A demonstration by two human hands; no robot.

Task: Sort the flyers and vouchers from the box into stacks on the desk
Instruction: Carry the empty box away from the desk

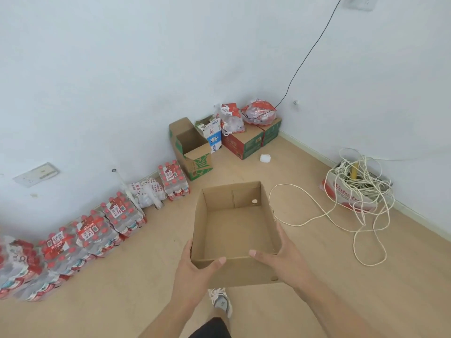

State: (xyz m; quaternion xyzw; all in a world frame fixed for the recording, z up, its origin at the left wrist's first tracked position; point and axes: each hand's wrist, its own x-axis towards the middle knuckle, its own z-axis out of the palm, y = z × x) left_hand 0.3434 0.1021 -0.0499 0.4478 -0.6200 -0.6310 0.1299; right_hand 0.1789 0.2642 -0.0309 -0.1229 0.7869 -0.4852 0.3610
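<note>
An open brown cardboard box [234, 230] is held above the floor in front of me. Nothing lies inside it; only a bare cardboard bottom and a small round hole in the far wall show. My left hand [195, 272] grips its near left corner with the thumb over the rim. My right hand [280, 257] grips the near right corner, thumb over the near rim as well. No flyers, vouchers or desk are in view.
Shrink-wrapped packs of red-capped bottles [102, 230] line the left wall. Open cartons [192, 152] and bags [258, 113] fill the far corner. A tangle of white rope [358, 191] spills from a box at the right across the wooden floor. My shoe [220, 302] is below the box.
</note>
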